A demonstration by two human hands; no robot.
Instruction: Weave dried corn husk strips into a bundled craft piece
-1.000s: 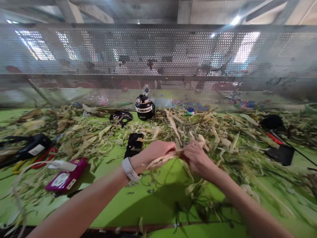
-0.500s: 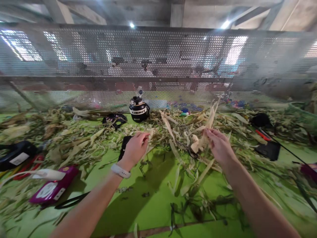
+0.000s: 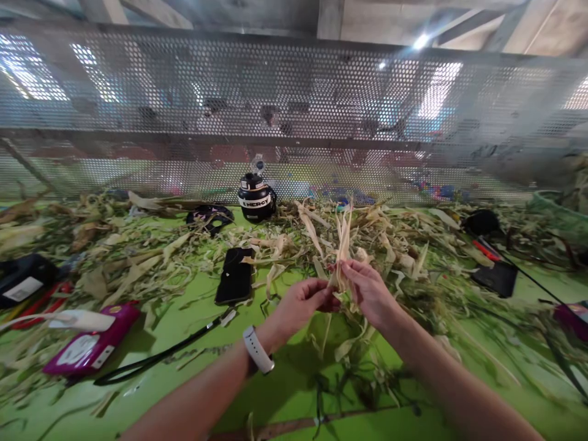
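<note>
A bundle of dry, pale corn husk strips (image 3: 342,240) stands upright between my hands over the green tabletop (image 3: 294,373). My right hand (image 3: 367,291) pinches the bundle from the right. My left hand (image 3: 307,301), with a white watch band on the wrist, has its fingers closed at the lower end of the same strips. The two hands nearly touch, and the fingertips of the left are partly hidden. Loose husk pieces (image 3: 316,229) lie heaped just behind the hands.
A black phone (image 3: 235,277) lies left of my hands, its strap running forward. A purple power bank (image 3: 94,340) with a white plug sits further left. Behind are a black jug (image 3: 256,197) and a perforated metal screen (image 3: 294,92). A black flat object (image 3: 495,278) lies right.
My right hand has moved left and nearer with the husk strips. My left hand has moved right to meet it, uncovering the phone. The view has shifted slightly.
</note>
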